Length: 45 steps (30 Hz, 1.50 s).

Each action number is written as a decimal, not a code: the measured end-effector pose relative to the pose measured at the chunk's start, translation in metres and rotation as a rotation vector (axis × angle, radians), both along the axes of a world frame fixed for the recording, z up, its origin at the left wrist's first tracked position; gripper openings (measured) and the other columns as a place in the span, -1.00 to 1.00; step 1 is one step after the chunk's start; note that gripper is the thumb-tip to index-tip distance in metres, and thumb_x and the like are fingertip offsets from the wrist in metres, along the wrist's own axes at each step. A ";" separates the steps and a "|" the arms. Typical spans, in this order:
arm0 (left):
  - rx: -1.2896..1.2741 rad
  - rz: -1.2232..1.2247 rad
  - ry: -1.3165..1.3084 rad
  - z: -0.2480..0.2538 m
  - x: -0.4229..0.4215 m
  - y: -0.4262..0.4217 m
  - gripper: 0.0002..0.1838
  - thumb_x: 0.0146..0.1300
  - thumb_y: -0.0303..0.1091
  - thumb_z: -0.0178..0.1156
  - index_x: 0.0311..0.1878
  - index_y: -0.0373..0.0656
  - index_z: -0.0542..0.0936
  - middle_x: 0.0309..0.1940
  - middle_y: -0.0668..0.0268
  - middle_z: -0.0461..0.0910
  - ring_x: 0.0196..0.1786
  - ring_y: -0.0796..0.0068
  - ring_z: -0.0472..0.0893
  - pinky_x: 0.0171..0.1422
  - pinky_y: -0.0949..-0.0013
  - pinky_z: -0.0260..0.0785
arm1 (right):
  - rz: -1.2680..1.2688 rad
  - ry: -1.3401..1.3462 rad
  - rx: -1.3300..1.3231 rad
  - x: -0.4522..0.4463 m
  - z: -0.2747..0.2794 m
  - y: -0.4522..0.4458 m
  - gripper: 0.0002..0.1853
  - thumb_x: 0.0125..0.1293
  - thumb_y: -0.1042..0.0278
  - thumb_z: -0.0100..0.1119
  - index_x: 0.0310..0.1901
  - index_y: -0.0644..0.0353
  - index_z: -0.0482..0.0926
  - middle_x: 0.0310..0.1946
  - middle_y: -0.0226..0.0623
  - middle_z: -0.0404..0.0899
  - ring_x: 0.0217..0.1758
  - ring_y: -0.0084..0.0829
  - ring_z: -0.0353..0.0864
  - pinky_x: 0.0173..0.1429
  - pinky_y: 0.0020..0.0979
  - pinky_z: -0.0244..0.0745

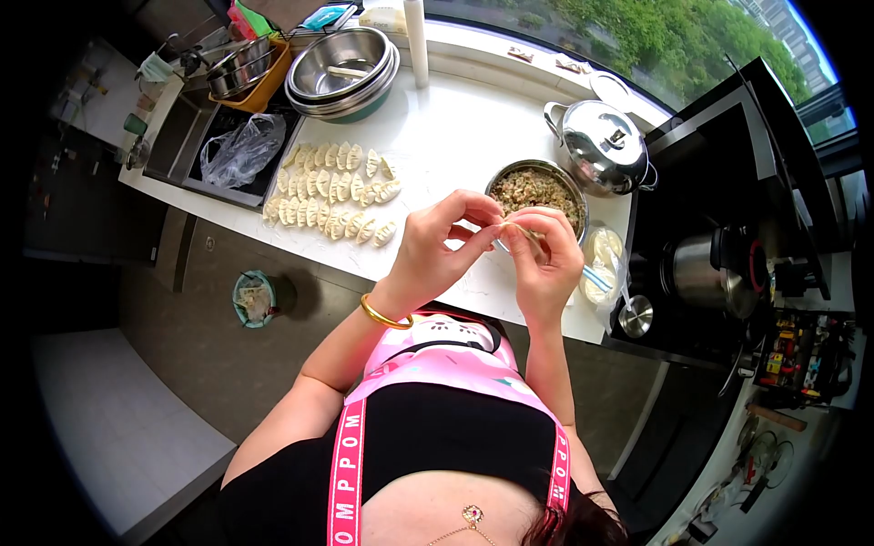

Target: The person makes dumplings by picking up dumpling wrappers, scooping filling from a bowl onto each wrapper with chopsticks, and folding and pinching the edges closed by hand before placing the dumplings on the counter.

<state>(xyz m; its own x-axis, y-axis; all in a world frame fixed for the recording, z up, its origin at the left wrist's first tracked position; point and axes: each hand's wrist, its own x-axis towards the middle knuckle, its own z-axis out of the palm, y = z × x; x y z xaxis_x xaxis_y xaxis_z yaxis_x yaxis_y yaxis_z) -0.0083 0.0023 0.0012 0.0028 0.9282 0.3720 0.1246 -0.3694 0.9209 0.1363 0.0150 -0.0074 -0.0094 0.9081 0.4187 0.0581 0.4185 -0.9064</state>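
Both of my hands meet over the counter's front part, just before a metal bowl of minced filling [537,189]. My left hand [442,241] pinches one side of a small pale dumpling [521,229], thumb and fingers pressed together. On its other side my right hand [544,259] grips it too, fingers curled and hiding most of it. Rows of folded dumplings [332,191] lie on the white counter to the left. Right of my right hand sits a clear plastic bag [601,264] with pale round pieces inside.
A lidded steel pot [605,146] stands behind the filling bowl. Stacked metal bowls [341,68] are at the back left, beside a sink [182,136] and a plastic bag [244,150]. Another pot [710,268] sits on the black stove at right. A bin [257,298] is on the floor.
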 end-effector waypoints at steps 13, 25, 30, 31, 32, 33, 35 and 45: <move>-0.108 -0.053 -0.072 0.002 -0.005 0.002 -0.87 0.21 -0.64 0.26 -0.17 -0.34 0.63 -0.21 0.23 0.61 -0.22 0.55 0.66 -0.26 0.54 0.64 | -0.004 0.099 -0.044 -0.001 -0.003 0.001 -0.89 0.18 0.60 0.34 -0.26 0.30 0.62 -0.22 -0.28 0.60 -0.35 -0.61 0.58 -0.43 -0.66 0.38; -0.066 -0.037 -0.017 0.004 -0.006 0.005 -0.90 0.20 -0.66 0.24 -0.22 -0.33 0.64 -0.24 0.26 0.60 -0.25 0.57 0.64 -0.30 0.55 0.62 | 0.055 -0.046 -0.003 0.007 -0.004 0.000 -0.84 0.09 0.61 0.40 -0.29 0.27 0.61 -0.26 -0.32 0.53 -0.22 -0.53 0.56 -0.32 -0.56 0.48; -0.087 -0.094 -0.043 0.004 -0.007 0.002 -0.88 0.20 -0.65 0.25 -0.19 -0.32 0.64 -0.20 0.26 0.60 -0.20 0.56 0.63 -0.27 0.56 0.61 | 0.065 0.120 -0.085 0.003 -0.007 -0.001 -0.77 0.12 0.62 0.38 -0.20 0.26 0.55 -0.19 -0.32 0.50 -0.19 -0.55 0.55 -0.27 -0.58 0.52; -0.087 -0.094 -0.043 0.004 -0.007 0.001 -0.88 0.20 -0.65 0.25 -0.19 -0.32 0.64 -0.20 0.26 0.60 -0.20 0.56 0.63 -0.27 0.56 0.61 | 0.071 0.160 -0.117 0.004 -0.008 -0.001 -0.74 0.14 0.62 0.37 -0.17 0.26 0.53 -0.17 -0.32 0.49 -0.18 -0.57 0.55 -0.26 -0.59 0.53; -0.097 -0.114 -0.044 0.005 -0.008 0.002 -0.88 0.21 -0.64 0.25 -0.19 -0.32 0.63 -0.20 0.26 0.60 -0.19 0.56 0.63 -0.26 0.55 0.60 | 0.071 0.160 -0.117 0.005 -0.008 -0.001 -0.74 0.14 0.62 0.37 -0.17 0.26 0.53 -0.17 -0.32 0.49 -0.18 -0.57 0.55 -0.26 -0.59 0.53; -0.106 -0.134 -0.045 0.006 -0.009 0.002 -0.88 0.21 -0.63 0.26 -0.18 -0.32 0.63 -0.20 0.26 0.60 -0.19 0.56 0.63 -0.25 0.55 0.59 | 0.098 0.127 -0.113 0.006 -0.007 -0.001 -0.75 0.17 0.66 0.32 -0.14 0.30 0.50 -0.16 -0.32 0.47 -0.17 -0.56 0.55 -0.23 -0.57 0.56; -0.160 -0.172 -0.133 0.001 -0.009 0.006 -0.89 0.22 -0.61 0.27 -0.18 -0.33 0.62 -0.20 0.27 0.60 -0.19 0.56 0.63 -0.26 0.55 0.58 | 0.126 0.094 -0.109 0.009 -0.006 0.000 -0.76 0.21 0.70 0.27 -0.12 0.34 0.46 -0.15 -0.32 0.44 -0.16 -0.55 0.54 -0.19 -0.56 0.59; -0.152 -0.115 -0.065 -0.004 -0.003 0.008 -0.90 0.23 -0.55 0.29 -0.19 -0.31 0.62 -0.25 0.29 0.61 -0.23 0.60 0.62 -0.28 0.56 0.53 | 0.149 0.162 -0.260 0.015 0.003 -0.005 -0.77 0.24 0.66 0.21 -0.07 0.32 0.49 -0.12 -0.30 0.51 -0.07 -0.52 0.59 -0.10 -0.53 0.59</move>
